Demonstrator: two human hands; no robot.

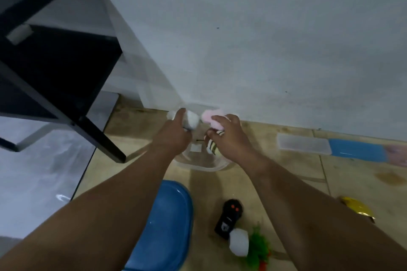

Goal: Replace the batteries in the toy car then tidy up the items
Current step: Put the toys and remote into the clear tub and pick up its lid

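Dim, bluish, soft and slightly blurred throughout, with wide-angle bending at the edges.

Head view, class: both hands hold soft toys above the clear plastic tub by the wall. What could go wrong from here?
1. The left hand grips the white plush toy near the clear plastic tub's rim; dropped, it might land outside.
2. The black remote control and green plastic plant lie loose on the floor beneath the right forearm; they could be knocked or trodden on.

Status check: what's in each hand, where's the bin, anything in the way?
Left hand grips a white plush; right hand grips a pink plush. Both over the clear bin by the wall. Black remote on the floor, nearer. Nothing in the way.
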